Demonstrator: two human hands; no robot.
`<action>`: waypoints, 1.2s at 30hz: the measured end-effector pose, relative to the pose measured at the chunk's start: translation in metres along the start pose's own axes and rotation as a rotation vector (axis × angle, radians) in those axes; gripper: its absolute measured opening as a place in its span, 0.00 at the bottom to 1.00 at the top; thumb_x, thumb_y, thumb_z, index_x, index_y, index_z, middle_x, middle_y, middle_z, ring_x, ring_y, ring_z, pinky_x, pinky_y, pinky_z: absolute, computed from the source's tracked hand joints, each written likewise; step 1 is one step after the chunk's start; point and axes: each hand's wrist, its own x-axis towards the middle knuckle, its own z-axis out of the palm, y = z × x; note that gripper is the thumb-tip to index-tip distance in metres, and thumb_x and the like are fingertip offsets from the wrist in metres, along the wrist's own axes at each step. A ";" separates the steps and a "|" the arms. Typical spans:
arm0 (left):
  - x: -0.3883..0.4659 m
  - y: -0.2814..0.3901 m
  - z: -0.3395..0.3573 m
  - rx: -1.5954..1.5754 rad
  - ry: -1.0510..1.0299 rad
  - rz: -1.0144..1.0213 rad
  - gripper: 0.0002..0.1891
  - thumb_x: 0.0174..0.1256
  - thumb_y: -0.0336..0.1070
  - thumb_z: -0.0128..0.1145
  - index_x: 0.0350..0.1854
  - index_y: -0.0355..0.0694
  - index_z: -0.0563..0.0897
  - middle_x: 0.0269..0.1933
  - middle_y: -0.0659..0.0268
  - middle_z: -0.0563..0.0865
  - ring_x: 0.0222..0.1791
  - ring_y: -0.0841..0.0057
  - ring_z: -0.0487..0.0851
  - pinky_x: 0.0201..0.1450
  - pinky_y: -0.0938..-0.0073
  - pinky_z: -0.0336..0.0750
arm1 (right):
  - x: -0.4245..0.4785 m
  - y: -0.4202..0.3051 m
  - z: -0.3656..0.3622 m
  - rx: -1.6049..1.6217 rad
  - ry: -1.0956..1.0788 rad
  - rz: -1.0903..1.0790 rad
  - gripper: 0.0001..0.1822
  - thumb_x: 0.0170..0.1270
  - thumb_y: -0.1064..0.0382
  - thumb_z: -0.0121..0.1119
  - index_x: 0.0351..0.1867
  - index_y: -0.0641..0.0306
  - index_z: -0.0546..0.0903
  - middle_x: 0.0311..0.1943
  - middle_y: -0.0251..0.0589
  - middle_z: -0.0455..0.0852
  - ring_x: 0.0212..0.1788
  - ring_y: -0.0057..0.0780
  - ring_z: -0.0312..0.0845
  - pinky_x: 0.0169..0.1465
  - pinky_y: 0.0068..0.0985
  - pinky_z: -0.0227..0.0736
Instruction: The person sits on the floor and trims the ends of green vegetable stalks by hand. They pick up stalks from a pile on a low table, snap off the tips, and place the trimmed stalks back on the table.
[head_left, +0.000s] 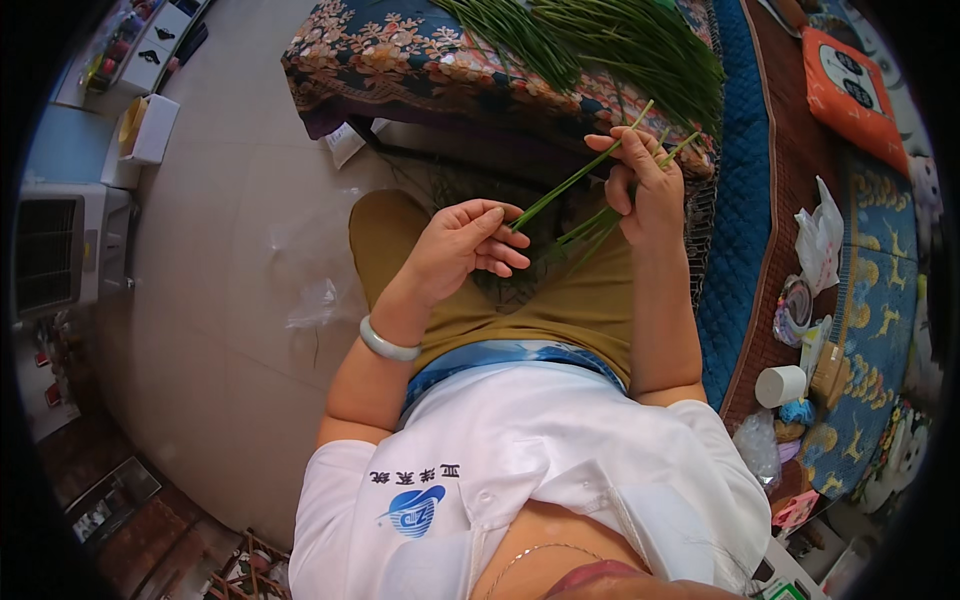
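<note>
In front of my lap, my left hand (480, 240) pinches the lower end of a few long green stalks (564, 186), which look like garlic chives. My right hand (646, 176) grips these same stalks near their pale upper ends. More green stalks (596, 225) are tucked in its curled fingers and hang down over my thigh. Past my hands, a large heap of similar green stalks (637, 56) lies on a table with a flowered cloth (390, 56). Another bunch of stalks (517, 37) lies left of the heap.
Green scraps (502, 289) lie below, between my knees. A clear plastic bag (319, 300) is on the tiled floor (217, 262) at left. To the right runs a seat with a blue quilted cover (739, 225), holding a white plastic bag (819, 236) and a paper roll (780, 386).
</note>
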 end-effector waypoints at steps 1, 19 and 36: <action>-0.001 0.001 0.001 -0.007 -0.009 -0.005 0.16 0.71 0.40 0.46 0.51 0.33 0.75 0.37 0.58 0.84 0.31 0.73 0.86 0.32 0.79 0.81 | 0.000 0.001 0.000 -0.004 -0.003 0.009 0.08 0.67 0.63 0.51 0.36 0.65 0.77 0.33 0.49 0.86 0.08 0.13 0.57 0.11 0.13 0.50; 0.058 0.020 -0.048 1.180 0.575 0.838 0.08 0.64 0.34 0.54 0.39 0.36 0.82 0.20 0.64 0.81 0.16 0.79 0.79 0.21 0.78 0.73 | 0.009 0.008 -0.011 -0.081 0.036 0.026 0.08 0.69 0.62 0.47 0.37 0.62 0.75 0.16 0.31 0.71 0.21 0.17 0.64 0.26 0.16 0.58; 0.266 0.191 -0.058 1.488 0.987 0.286 0.22 0.54 0.49 0.59 0.40 0.32 0.83 0.42 0.46 0.83 0.45 0.52 0.81 0.49 0.61 0.74 | 0.008 0.026 -0.036 0.156 -0.211 0.338 0.06 0.64 0.64 0.55 0.39 0.62 0.75 0.19 0.24 0.69 0.15 0.09 0.56 0.16 0.12 0.49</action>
